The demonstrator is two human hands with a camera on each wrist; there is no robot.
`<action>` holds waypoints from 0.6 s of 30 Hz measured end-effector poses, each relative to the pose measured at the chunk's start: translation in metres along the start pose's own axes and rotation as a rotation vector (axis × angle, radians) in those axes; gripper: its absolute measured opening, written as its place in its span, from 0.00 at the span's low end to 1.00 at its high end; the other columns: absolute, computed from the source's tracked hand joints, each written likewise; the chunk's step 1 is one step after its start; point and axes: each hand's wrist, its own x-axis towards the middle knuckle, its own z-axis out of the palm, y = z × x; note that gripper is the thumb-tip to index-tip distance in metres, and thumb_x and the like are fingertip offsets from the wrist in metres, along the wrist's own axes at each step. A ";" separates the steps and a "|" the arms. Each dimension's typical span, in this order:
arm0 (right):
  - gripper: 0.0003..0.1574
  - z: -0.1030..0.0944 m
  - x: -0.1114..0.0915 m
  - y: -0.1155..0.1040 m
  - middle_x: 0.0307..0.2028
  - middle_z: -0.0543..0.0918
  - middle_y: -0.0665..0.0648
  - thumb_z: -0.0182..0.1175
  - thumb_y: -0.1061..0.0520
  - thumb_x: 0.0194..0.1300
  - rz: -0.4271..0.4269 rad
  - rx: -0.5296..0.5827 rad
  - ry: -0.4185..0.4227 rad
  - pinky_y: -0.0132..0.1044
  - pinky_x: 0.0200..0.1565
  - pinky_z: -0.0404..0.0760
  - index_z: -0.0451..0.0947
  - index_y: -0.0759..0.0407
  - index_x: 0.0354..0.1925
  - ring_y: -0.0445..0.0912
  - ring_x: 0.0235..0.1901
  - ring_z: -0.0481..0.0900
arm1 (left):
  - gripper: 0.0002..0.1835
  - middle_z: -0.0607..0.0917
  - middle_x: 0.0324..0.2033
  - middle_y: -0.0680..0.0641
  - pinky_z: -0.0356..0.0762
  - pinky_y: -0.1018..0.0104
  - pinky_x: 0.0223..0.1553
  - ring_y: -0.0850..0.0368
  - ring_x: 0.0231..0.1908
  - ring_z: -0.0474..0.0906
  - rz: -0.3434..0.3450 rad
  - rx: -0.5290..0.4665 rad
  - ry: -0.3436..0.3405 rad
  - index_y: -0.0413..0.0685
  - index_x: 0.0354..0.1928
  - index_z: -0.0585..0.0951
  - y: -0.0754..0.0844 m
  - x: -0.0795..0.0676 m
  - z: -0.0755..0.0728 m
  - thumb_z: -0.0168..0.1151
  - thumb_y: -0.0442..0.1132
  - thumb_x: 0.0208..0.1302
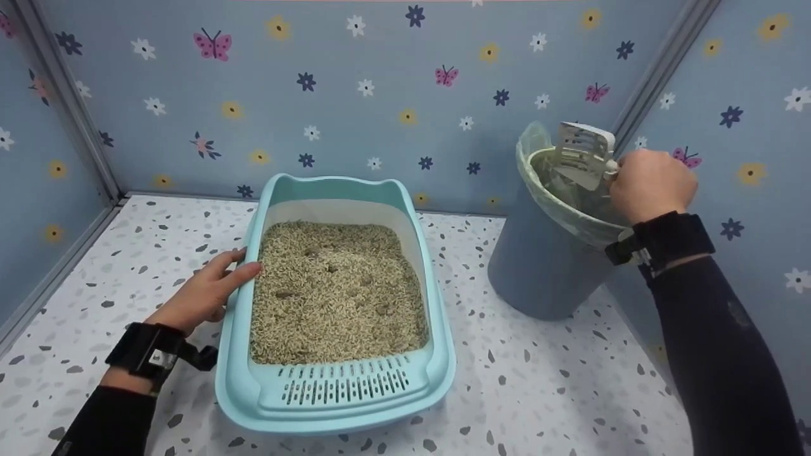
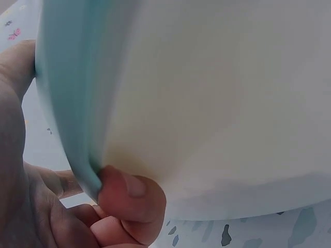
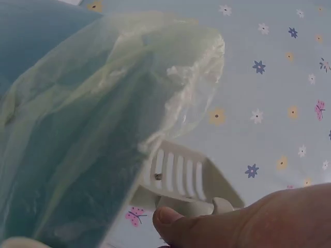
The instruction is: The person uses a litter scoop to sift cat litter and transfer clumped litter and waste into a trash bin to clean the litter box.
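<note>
A light blue litter box (image 1: 336, 415) with a slotted front step holds beige pellet litter (image 1: 342, 297) with several darker clumps in it. At the box's left rim my left hand (image 1: 201, 288) grips the edge, thumb over the top and fingers curled beneath, as the left wrist view shows. My right hand (image 1: 656, 183) holds a pale slotted litter scoop (image 1: 584, 155) by its handle, which the fist mostly hides. The scoop is tipped on its side above the mouth of the grey-blue bin (image 1: 538, 266). A small dark bit (image 3: 158, 176) clings to its slots in the right wrist view.
A thin greenish bag (image 1: 557, 206) lines the bin and folds over its rim. Flowered blue panels (image 1: 355, 126) rise at the back and both sides, the right one close behind the bin. Box and bin stand on a speckled white surface (image 1: 507, 386).
</note>
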 end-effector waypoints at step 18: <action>0.27 -0.028 -0.039 -0.041 0.30 0.82 0.60 0.72 0.43 0.77 -0.110 0.263 -0.065 0.44 0.24 0.62 0.90 0.66 0.55 0.53 0.26 0.69 | 0.46 0.79 0.63 0.28 0.84 0.65 0.29 0.52 0.40 0.86 0.003 0.010 0.007 0.47 0.91 0.49 0.001 -0.003 -0.001 0.53 0.64 0.87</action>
